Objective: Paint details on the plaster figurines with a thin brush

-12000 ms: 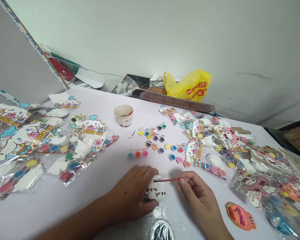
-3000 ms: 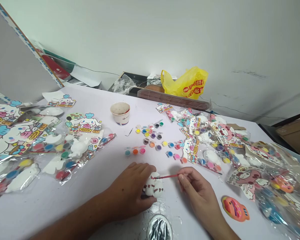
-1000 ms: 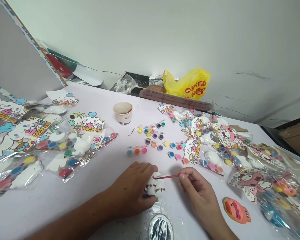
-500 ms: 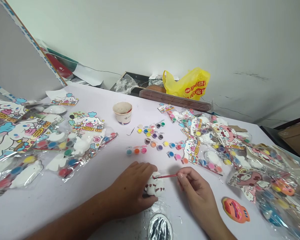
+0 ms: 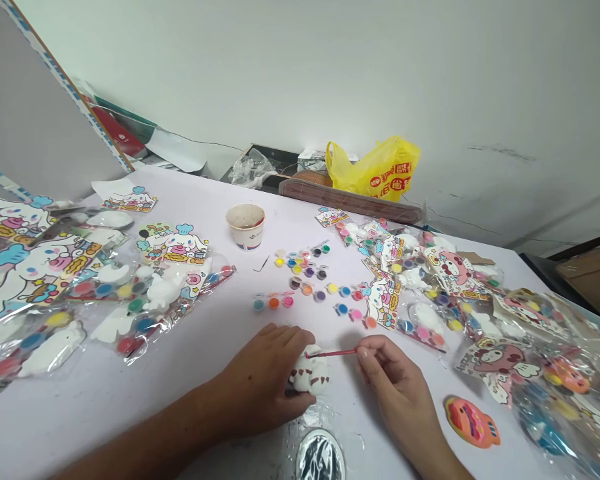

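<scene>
Near the table's front middle, a small white plaster figure (image 5: 316, 375) with brown painted marks is gripped along its left side by my left hand (image 5: 267, 373). Its exact shape is partly covered by my fingers. My right hand (image 5: 393, 383) pinches a thin red paintbrush (image 5: 335, 352) by its handle. The brush's tip touches the upper part of the figure. Just below lies a round, dark, shiny disc with a pale rim (image 5: 321, 456) on clear plastic. Small paint pots (image 5: 307, 271) in several colours stand beyond my hands.
A paper cup (image 5: 245, 227) stands farther back, with a thin dark strip (image 5: 263, 263) beside it. Bagged plaster kits lie left (image 5: 45, 347) and right (image 5: 425, 317). A painted orange-pink piece (image 5: 472, 421) is right of my hand. A yellow bag (image 5: 375, 170) sits behind the table.
The hands, brush and figure stay almost where they were. The brush tip has barely shifted on the figure.
</scene>
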The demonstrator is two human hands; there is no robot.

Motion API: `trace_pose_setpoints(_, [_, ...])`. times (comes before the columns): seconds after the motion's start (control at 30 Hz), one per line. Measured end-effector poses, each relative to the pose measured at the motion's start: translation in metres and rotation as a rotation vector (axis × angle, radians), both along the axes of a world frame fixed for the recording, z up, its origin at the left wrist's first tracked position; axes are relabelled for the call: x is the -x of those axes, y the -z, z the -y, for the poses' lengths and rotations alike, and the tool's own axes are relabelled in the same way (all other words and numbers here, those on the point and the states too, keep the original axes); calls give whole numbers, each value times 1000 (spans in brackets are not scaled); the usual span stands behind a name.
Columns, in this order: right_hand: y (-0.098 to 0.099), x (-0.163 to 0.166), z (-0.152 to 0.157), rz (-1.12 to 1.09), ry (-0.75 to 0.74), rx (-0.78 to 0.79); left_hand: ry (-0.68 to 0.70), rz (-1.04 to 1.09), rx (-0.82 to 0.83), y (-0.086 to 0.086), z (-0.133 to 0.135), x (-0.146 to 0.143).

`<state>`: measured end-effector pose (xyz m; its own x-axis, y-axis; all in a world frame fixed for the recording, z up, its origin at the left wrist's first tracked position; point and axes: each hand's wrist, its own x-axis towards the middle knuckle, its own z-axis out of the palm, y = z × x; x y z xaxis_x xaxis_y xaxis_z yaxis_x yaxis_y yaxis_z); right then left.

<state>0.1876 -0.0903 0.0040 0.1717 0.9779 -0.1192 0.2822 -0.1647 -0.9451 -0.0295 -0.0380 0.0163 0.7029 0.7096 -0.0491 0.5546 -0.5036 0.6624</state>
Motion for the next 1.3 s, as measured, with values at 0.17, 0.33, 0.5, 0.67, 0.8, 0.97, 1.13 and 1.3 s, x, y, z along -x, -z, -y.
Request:
trace_pose_setpoints(0.17, [0,1,0,-18,2,1,0,2,1,1,0,0])
trace_pose_setpoints(0.33, [1,-1,0,14,-18,7,1,5,-7,1,-1,0])
trace_pose_setpoints(0.5, [0,-2,-1,10,-20,-3,3,9,-5,1,-1,0])
trace_pose_setpoints(0.67, [-1,-1,2,2,-17,10,-1,3,3,0,0,0])
trace_pose_setpoints(0.8, [0,-2,2,24,-37,19,-5,5,6,-1,-1,-1])
trace_pose_setpoints(0.97, [0,-2,0,13,-31,-1,-3,1,6,0,-1,-1])
trace_pose_setpoints(1.13, [-1,-1,1,16,-36,5,3,-15,5,-1,0,0])
trace_pose_setpoints(1.3, [-2,-1,1,15,-35,5,6,-21,10,-3,-1,0])
